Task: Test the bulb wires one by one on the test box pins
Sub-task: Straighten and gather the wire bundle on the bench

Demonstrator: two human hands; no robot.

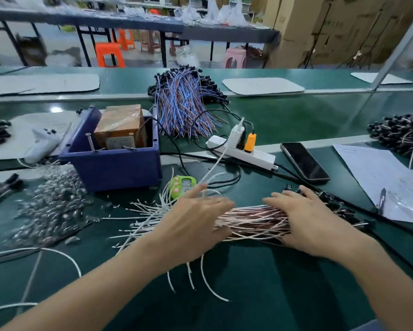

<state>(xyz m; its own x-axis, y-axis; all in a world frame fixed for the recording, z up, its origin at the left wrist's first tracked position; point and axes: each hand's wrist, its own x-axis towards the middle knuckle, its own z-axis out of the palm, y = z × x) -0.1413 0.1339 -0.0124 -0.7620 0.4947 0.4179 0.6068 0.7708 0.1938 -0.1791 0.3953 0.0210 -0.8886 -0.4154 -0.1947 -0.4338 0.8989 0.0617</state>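
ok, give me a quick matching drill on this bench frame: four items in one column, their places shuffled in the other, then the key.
Things:
1. blue test box
2. phone
3. orange plug
4. green gadget

Places:
A. lying flat, right of the power strip
B. stuck into the power strip
C. just beyond the fingertips of the left hand
D. left of the power strip, holding a brown block

Pairs: 1-D, 2-A, 3-B, 4-C
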